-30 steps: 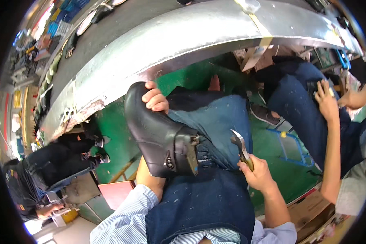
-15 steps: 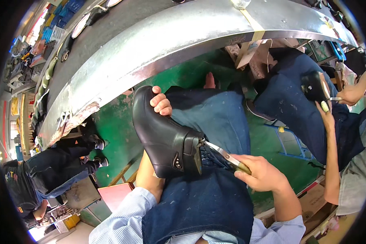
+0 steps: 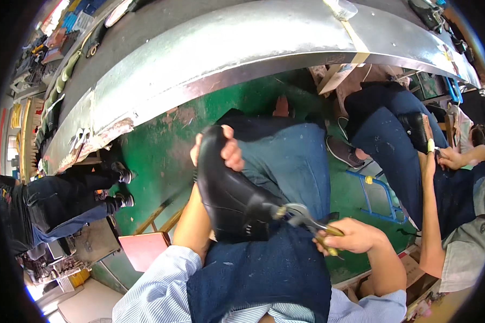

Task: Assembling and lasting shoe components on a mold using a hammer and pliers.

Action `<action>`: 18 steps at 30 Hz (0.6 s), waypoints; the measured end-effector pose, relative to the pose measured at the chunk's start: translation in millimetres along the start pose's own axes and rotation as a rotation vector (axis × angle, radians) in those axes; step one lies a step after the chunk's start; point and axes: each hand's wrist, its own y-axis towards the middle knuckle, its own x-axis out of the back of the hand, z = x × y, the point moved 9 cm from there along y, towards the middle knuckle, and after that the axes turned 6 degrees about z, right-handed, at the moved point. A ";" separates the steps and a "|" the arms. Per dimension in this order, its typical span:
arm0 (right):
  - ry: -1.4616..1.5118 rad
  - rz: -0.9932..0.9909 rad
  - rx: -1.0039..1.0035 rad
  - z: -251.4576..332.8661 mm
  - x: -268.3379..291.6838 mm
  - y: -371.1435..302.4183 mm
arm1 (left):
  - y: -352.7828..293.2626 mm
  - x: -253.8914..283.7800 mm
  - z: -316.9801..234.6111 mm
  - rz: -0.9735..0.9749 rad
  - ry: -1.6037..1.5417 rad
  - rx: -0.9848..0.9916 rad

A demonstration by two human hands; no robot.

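Observation:
A black ankle boot (image 3: 229,188) lies across my lap, its toe pointing away from me. My left hand (image 3: 233,153) grips it around the toe, fingers curled over the right side. In my right hand (image 3: 355,237) is a pair of pincers (image 3: 302,216) with yellow-green handles. The handles are spread, and the metal jaws are at the boot's heel-side upper edge. Blur hides whether the jaws pinch anything there. A dark blue apron (image 3: 258,274) covers my lap beneath the boot.
A metal-edged bench (image 3: 161,70) curves across the far side. To my right, a co-worker's hands (image 3: 431,161) hold another black shoe (image 3: 413,129) and a tool. A blue metal frame (image 3: 377,199) stands between us. At left are a pink board (image 3: 144,250) and another person's legs (image 3: 75,199).
The boot has shifted right and slightly nearer, turning so its side strap shows less. The pincers' handles have spread apart, and my right hand has moved slightly down and right.

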 end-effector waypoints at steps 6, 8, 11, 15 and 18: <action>0.068 -0.185 -0.116 -57.1 18.8 -69.9 | -27.9 39.1 -2.2 -0.189 -0.041 -0.042; 0.153 -0.160 0.026 -58.4 15.1 -65.6 | -23.5 45.9 0.3 -0.225 -0.005 0.001; 0.289 -0.251 0.181 -61.4 21.2 -46.1 | -5.0 51.4 -7.8 -0.361 0.048 -0.039; 0.308 -0.530 0.288 -63.8 44.0 -24.2 | 33.8 61.3 -19.4 -0.639 0.515 0.131; 0.045 -0.798 0.230 -60.5 59.9 -18.0 | 80.1 79.7 18.6 -0.476 1.325 0.466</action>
